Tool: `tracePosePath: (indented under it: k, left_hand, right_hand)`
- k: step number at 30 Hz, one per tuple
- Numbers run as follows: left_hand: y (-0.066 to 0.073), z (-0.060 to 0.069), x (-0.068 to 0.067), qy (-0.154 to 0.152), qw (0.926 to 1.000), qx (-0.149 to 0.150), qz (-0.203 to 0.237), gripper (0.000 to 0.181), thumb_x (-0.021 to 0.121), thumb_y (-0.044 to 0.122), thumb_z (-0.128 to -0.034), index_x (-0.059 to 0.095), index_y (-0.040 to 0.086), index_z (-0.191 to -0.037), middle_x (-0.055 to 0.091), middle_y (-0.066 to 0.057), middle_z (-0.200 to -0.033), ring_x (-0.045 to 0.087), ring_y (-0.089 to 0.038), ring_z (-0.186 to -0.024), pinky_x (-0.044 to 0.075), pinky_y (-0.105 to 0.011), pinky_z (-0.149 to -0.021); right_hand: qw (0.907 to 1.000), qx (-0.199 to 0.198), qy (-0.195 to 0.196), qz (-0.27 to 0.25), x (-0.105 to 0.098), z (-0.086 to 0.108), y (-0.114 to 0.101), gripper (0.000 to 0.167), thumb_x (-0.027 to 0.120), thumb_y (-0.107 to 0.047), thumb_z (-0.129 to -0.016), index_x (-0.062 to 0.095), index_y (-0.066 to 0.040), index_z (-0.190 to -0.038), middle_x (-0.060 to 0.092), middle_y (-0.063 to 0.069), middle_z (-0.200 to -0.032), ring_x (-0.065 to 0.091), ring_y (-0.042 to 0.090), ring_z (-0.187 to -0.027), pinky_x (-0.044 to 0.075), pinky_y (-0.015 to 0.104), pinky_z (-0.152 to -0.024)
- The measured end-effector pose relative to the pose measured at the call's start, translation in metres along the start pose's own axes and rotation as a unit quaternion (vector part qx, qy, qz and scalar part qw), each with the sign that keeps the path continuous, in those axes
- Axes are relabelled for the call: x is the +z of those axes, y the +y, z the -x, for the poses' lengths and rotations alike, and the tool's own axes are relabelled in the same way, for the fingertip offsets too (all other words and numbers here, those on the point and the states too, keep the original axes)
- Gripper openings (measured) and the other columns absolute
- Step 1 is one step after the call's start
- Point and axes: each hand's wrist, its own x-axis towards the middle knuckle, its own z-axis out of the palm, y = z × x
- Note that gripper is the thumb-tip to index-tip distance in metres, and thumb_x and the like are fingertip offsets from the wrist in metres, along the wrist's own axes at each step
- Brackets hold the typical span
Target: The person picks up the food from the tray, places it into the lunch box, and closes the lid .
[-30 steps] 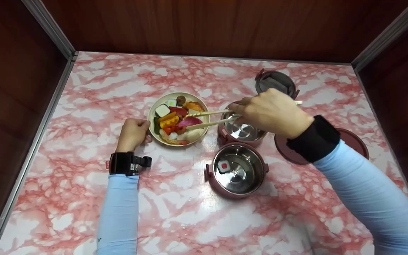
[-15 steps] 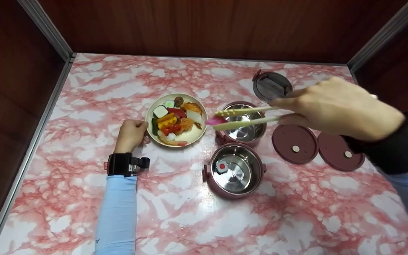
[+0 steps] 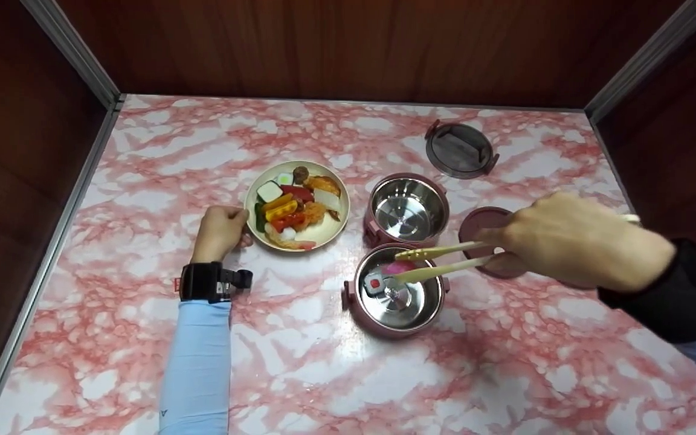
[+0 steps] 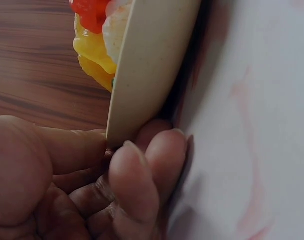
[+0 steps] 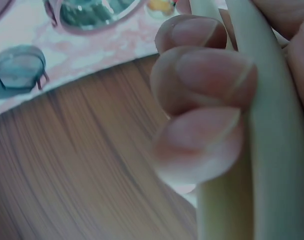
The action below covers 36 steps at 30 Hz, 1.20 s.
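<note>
The left hand (image 3: pixel 221 234) pinches the left rim of a cream plate (image 3: pixel 330 237) of toy food; in the left wrist view the thumb and fingers (image 4: pixel 134 180) meet at the plate's edge (image 4: pixel 142 85). The right hand (image 3: pixel 583 241) grips pale tongs (image 3: pixel 444 267), its fingers (image 5: pixel 204 80) curled round them in the right wrist view. Between the tong tips, over the front steel-lined pot (image 3: pixel 408 311), is a pink piece (image 3: pixel 399 267); whether it touches the pot is unclear. A sushi piece with a red centre (image 3: pixel 374 283) lies inside that pot.
A second steel-lined pot (image 3: pixel 408 208) stands directly behind the front one. A grey lid with clips (image 3: pixel 458 150) lies at the back right. A maroon disc (image 3: pixel 484 220) is partly under the right hand. Wooden walls (image 3: pixel 348 48) border the table.
The right hand has carried the pink piece in the tongs from the plate rightward, then toward the front pot. The left hand stays at the plate's rim.
</note>
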Motion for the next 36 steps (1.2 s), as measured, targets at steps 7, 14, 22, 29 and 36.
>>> tracePosePath:
  k: [7, 14, 22, 29, 36]
  left_hand:
    - [0.000, 0.001, 0.000, 0.004, 1.0000, 0.006, -0.002, 0.034, 0.050, 0.017, -0.1044, 0.063, -0.008, -0.124, 0.066, -0.013, -0.077, 0.064, -0.014, -0.056, 0.054, -0.026, -0.053]
    - [0.001, 0.002, 0.000, 0.006, 0.9999, 0.012, -0.008, 0.034, 0.050, 0.017, -0.1043, 0.064, -0.008, -0.122, 0.066, -0.012, -0.073, 0.063, -0.013, -0.054, 0.052, -0.024, -0.050]
    - [0.000, 0.001, -0.001, 0.002, 1.0000, 0.004, -0.003, 0.035, 0.050, 0.018, -0.1046, 0.062, -0.008, -0.124, 0.066, -0.012, -0.073, 0.064, -0.014, -0.055, 0.052, -0.025, -0.051]
    - [0.000, 0.001, -0.002, 0.004, 1.0000, 0.005, -0.006, 0.035, 0.049, 0.018, -0.1048, 0.062, -0.008, -0.125, 0.066, -0.011, -0.074, 0.064, -0.014, -0.056, 0.053, -0.025, -0.052]
    - [0.001, 0.001, -0.001, 0.001, 1.0000, 0.004, -0.004, 0.035, 0.049, 0.018, -0.1047, 0.061, -0.008, -0.126, 0.067, -0.013, -0.076, 0.064, -0.015, -0.056, 0.053, -0.026, -0.052]
  right_hand:
    - [0.9967, -0.043, 0.064, 0.027, 0.027, -0.014, -0.008, 0.033, 0.077, -0.037, -0.083, 0.052, -0.021, -0.069, 0.037, -0.007, -0.050, 0.033, 0.016, -0.041, 0.034, 0.039, -0.036]
    - [0.9905, -0.043, 0.120, 0.052, 0.043, -0.021, -0.014, 0.038, 0.077, -0.038, -0.084, 0.052, -0.014, -0.069, 0.035, -0.003, -0.049, 0.035, 0.018, -0.039, 0.034, 0.038, -0.034]
    - [0.9844, -0.054, 0.155, 0.065, 0.047, -0.023, -0.014, 0.038, 0.080, -0.039, -0.079, 0.054, -0.013, -0.070, 0.037, -0.001, -0.049, 0.041, 0.021, -0.039, 0.034, 0.038, -0.034]
    - [0.9886, -0.028, 0.144, 0.034, 0.021, -0.012, -0.009, 0.027, 0.074, -0.032, -0.084, 0.053, -0.018, -0.077, 0.031, -0.006, -0.051, 0.028, 0.013, -0.038, 0.027, 0.034, -0.031]
    - [0.9903, 0.027, 0.135, 0.016, -0.012, 0.001, 0.001, 0.029, 0.077, -0.028, -0.084, 0.065, -0.020, -0.109, 0.051, -0.001, -0.067, 0.041, 0.018, -0.044, 0.032, 0.037, -0.035]
